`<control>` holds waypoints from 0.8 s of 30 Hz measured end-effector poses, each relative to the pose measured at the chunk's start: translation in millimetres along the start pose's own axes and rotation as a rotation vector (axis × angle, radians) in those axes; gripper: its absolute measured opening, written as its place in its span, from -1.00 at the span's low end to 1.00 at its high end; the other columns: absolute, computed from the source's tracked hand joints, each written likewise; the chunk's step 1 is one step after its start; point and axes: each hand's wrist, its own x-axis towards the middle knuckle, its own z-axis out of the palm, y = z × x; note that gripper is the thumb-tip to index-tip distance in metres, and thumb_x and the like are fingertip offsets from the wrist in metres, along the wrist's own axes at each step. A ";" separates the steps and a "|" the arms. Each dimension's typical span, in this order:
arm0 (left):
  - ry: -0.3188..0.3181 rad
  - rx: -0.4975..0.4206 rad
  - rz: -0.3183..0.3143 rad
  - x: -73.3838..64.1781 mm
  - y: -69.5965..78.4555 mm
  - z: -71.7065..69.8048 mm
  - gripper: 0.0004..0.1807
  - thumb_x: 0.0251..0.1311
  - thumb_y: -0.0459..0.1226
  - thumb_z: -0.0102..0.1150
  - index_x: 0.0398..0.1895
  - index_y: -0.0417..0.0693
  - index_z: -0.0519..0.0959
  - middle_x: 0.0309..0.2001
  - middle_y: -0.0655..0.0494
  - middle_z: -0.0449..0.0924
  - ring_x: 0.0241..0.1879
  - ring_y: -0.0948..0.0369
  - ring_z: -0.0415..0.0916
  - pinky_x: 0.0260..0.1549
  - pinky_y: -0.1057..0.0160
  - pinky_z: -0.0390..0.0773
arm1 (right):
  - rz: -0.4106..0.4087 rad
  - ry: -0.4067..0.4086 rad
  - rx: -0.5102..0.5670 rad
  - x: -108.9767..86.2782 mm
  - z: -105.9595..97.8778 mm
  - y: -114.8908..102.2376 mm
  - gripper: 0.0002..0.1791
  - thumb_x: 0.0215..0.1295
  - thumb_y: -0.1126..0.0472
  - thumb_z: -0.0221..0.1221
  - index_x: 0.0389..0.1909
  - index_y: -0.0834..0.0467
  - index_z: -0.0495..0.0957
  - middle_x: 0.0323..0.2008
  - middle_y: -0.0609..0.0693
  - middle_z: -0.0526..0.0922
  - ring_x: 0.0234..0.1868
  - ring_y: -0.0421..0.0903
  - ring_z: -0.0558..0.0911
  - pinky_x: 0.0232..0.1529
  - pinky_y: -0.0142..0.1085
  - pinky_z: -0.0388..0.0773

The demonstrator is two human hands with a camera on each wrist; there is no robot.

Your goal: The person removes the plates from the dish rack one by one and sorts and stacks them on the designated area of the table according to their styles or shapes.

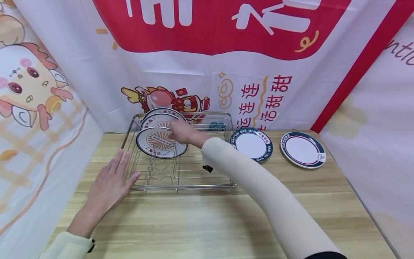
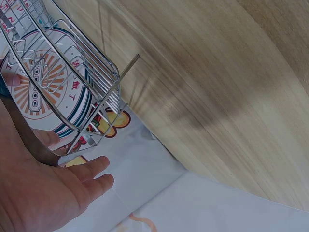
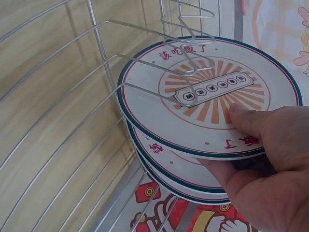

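Note:
A wire dish rack (image 1: pixel 194 186) stands on the table, with three white, dark-rimmed plates upright in its left half. My right hand (image 1: pixel 185 132) pinches the front plate (image 1: pixel 148 142) by its edge. In the right wrist view the thumb lies on that plate's orange-rayed face (image 3: pixel 207 116) and the fingers are behind it. Two similar plates (image 3: pixel 186 176) sit behind, partly hidden. Fingers straight and spread, my left hand (image 1: pixel 108 185) rests at the rack's left front corner. The left wrist view shows this hand (image 2: pixel 53 193) beside the rack's wire frame (image 2: pixel 99 104).
To the right of the rack, two more plates lie flat on the wooden table (image 1: pixel 200 226): one with a lettered teal rim (image 1: pixel 252 144), one with a teal and red rim (image 1: pixel 302 149). A printed cloth (image 1: pixel 181 64) hangs close behind the rack.

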 end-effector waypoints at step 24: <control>0.001 -0.015 0.004 0.5 0.4 3.1 -0.08 0.61 0.20 -0.14 0.75 -0.10 -0.16 0.70 -0.31 -0.19 0.56 -0.42 0.02 0.43 -0.51 0.08 | -0.063 0.230 0.150 -33.5 -34.1 2.4 -0.69 0.59 0.22 0.19 0.23 0.17 0.69 0.04 0.06 0.82 -0.01 -0.09 0.82 -0.09 -0.34 0.75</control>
